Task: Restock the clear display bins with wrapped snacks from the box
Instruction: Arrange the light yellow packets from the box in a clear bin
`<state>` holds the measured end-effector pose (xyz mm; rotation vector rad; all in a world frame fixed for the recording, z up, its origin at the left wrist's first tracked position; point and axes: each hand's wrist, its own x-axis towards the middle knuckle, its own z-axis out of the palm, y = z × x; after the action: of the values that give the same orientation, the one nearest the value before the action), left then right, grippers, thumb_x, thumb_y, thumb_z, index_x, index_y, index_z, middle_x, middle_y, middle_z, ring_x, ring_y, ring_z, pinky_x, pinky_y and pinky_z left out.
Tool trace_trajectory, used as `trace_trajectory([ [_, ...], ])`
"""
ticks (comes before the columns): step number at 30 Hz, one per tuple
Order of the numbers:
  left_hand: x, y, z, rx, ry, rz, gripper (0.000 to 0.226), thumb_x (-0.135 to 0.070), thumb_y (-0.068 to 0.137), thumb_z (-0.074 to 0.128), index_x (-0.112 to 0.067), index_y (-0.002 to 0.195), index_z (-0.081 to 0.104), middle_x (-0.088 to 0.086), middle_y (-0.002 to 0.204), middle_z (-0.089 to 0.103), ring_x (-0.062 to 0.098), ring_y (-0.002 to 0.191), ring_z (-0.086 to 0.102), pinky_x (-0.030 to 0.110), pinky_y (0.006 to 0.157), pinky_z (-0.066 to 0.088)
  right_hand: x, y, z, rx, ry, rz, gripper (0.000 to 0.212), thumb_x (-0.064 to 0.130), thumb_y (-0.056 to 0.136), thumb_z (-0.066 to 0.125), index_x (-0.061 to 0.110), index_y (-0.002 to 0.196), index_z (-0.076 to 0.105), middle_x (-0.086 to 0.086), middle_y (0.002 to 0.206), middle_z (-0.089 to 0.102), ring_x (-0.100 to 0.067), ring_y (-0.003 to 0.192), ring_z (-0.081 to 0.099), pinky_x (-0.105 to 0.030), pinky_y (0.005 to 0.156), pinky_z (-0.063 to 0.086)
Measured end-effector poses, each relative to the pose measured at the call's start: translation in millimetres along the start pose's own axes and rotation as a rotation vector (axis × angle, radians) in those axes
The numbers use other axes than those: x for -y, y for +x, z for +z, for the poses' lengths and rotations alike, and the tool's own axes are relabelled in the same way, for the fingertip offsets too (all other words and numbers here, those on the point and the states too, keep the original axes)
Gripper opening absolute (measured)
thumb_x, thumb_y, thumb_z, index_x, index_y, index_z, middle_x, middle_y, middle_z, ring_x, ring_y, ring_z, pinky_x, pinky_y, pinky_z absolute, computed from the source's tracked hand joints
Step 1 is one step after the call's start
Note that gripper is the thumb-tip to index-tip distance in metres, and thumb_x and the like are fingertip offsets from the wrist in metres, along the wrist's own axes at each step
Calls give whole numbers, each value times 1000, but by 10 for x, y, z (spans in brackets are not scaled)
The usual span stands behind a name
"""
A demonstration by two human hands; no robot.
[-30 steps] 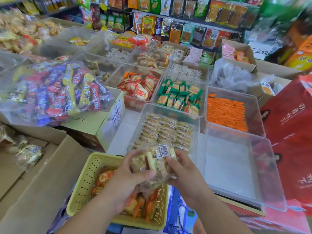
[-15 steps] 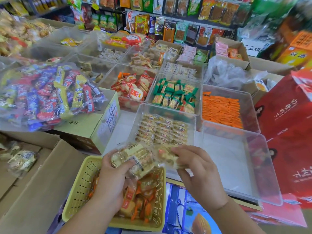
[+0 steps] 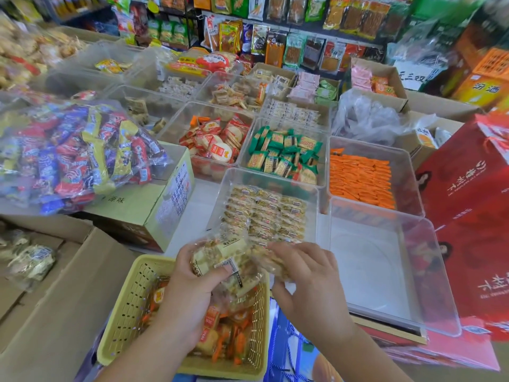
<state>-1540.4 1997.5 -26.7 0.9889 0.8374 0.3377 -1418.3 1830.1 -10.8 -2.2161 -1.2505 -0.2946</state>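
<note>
An orange carton [image 3: 486, 88] at upper right reads "汾酒" in dark characters. Left of it, a white sign [image 3: 410, 76] shows "元三双", cut off at its edges. A cardboard box [image 3: 132, 209] under the bag of sweets bears two characters on its top, the second "味"; its side print is too small to read. A red gift box [image 3: 468, 188] carries white brush characters, not legible. The pack [image 3: 220, 253] in the left hand [image 3: 187, 282] shows a barcode and blurred print.

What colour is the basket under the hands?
Pale yellow; the basket shows plainly in the head view.
</note>
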Motion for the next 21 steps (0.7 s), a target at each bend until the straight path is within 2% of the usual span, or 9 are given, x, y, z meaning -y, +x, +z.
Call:
trace_trajectory([
  [3,46,55,-153,-113,-42,-18,58,3,79,80,-41,112,63,9,91,79,36,64,69,35,44,53,-60,35,136,75,57,185,39,12,71,66,28,106,68,22,75,57,-15,91,56,-28,70,47],
  [5,44,101,-324,-203,-77,-7,58,1,82,78,-37,121,60,11,91,79,31,53,65,33,42,51,-146,94,237,156,153,349,31,10,76,68,27,101,66,23,78,52,-10,85,56,-14,67,41],
  [7,34,145,-525,-261,-103,20,54,-1,84,78,-37,121,61,6,95,79,20,53,67,31,43,52,-226,230,356,197,203,486,27,15,79,70,32,98,59,22,82,55,0,76,54,-7,60,38],
  [10,22,173,-753,-297,-137,42,50,-2,84,77,-38,115,60,-1,94,80,15,62,74,34,46,56,-283,529,597,221,200,576,28,19,83,70,34,99,51,24,79,55,6,64,52,-10,49,35],
  [12,47,188,-812,-289,-149,32,49,-3,83,77,-37,114,59,2,97,80,17,66,75,41,58,58,-310,734,775,238,234,608,27,19,87,69,32,103,51,23,81,55,-1,54,56,-12,41,32],
  [14,25,140,-770,-257,-199,18,51,-5,81,78,-37,116,59,4,96,79,18,68,76,42,59,58,-335,853,937,251,259,620,23,21,92,66,31,105,51,21,82,56,-1,53,58,-13,37,33],
  [17,2,157,-834,-250,-244,22,57,-9,73,80,-38,118,60,5,82,75,14,48,65,31,40,50,-265,949,1335,426,246,585,16,24,96,61,32,106,51,16,89,59,0,64,58,-16,45,37],
  [19,-42,165,-848,-243,-297,25,58,-9,67,81,-39,113,62,4,77,74,13,42,61,28,38,49,-225,924,1528,569,219,542,15,24,97,59,33,103,48,9,91,64,-6,65,60,-23,47,42],
  [21,-47,170,-813,-212,-308,31,54,-10,63,82,-39,107,66,2,77,75,13,44,63,28,39,50,-264,898,1567,620,247,535,15,26,98,58,33,106,48,4,100,68,-10,69,63,-26,54,47],
])
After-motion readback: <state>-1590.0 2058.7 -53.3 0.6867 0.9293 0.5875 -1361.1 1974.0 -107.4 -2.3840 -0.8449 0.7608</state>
